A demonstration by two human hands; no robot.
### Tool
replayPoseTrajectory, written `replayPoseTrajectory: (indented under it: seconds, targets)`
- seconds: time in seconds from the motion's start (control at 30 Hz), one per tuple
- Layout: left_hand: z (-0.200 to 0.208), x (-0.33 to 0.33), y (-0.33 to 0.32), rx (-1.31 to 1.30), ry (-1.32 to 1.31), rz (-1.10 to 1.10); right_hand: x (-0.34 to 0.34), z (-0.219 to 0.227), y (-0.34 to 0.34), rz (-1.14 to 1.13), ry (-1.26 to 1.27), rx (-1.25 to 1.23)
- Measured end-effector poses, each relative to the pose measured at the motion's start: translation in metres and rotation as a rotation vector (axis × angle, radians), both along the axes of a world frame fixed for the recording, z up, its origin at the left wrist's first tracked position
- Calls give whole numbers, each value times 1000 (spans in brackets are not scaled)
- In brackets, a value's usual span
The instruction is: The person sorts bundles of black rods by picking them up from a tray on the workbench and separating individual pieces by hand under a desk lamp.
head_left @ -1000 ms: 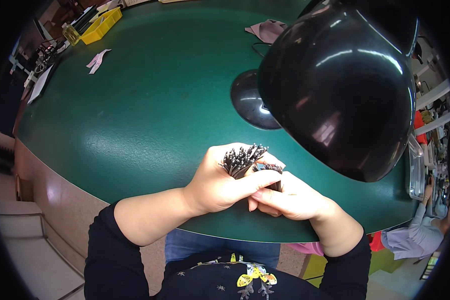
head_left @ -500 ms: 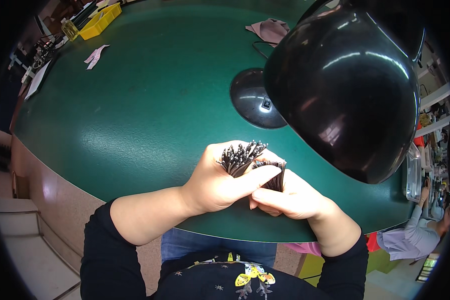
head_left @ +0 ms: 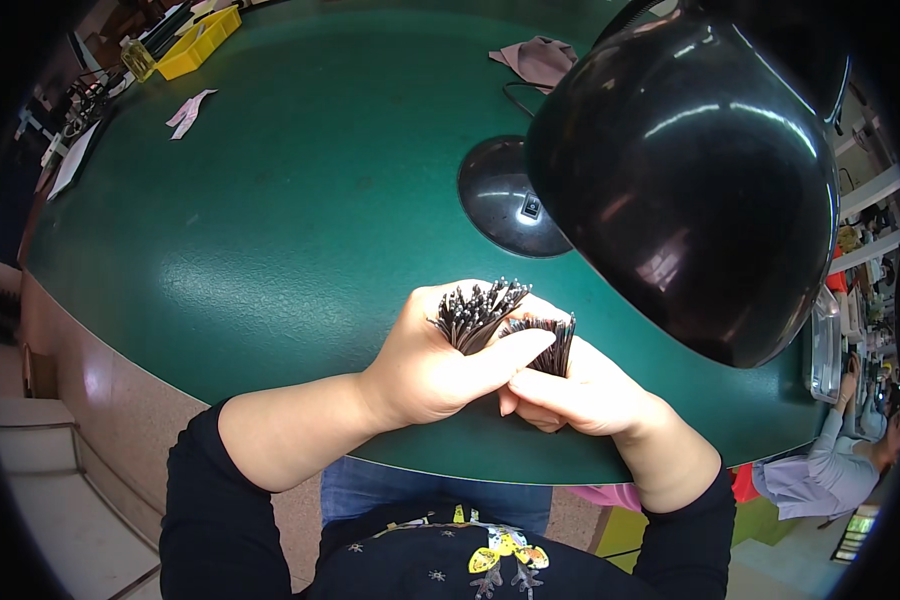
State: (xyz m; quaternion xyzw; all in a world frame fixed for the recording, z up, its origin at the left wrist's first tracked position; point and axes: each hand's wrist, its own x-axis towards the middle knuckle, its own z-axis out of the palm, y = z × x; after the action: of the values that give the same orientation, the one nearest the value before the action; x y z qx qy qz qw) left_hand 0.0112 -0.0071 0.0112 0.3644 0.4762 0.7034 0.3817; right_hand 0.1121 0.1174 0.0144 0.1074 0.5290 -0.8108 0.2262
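My left hand (head_left: 425, 365) is closed round a thick bundle of thin black rods (head_left: 478, 312) with small shiny tips. The tips fan out above the fist at uneven heights. Beside it, a second bundle of thin dark rods (head_left: 551, 352) stands roughly upright in my right hand (head_left: 595, 395), whose fingers are closed about it. My left thumb reaches across to this second bundle and lies against its side. The two hands touch over the near part of the table. Their lower fingers and the lower ends of both bundles are hidden.
A black desk lamp's large shade (head_left: 695, 190) overhangs the green table (head_left: 300, 200) at the right, its round base (head_left: 510, 195) behind my hands. Farther off lie a mauve cloth (head_left: 538, 62), a pink strip (head_left: 188, 113) and a yellow tray (head_left: 200, 43). Another person (head_left: 835, 470) sits at far right.
The rods in my right hand stand slightly higher and more spread above my left thumb. The thumb has shifted a little to the left; otherwise both hands stay in place.
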Motion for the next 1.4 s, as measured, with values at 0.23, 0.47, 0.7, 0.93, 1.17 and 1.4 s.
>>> replayPoseTrajectory:
  seconds: [0.23, 0.47, 0.7, 0.93, 1.17, 1.4]
  targets:
    - [0, 0, 1, 8, -25, -10, 1, -1, 2, 5, -30, -34]
    - [-1, -1, -2, 29, -61, -20, -1, 1, -1, -7, -42, -10]
    - [4, 4, 4, -26, -80, 97, 2, -4, 7, 66, -63, 0]
    - [-11, 1, 13, 26, -249, 160, 2, 7, 32, -184, 137, 62]
    - [-3, 9, 4, -94, 80, 232, 5, 17, 104, -757, 221, 269]
    - [-8, 12, -2, 2, 434, 201, 30, 8, 230, -1070, -50, 1199]
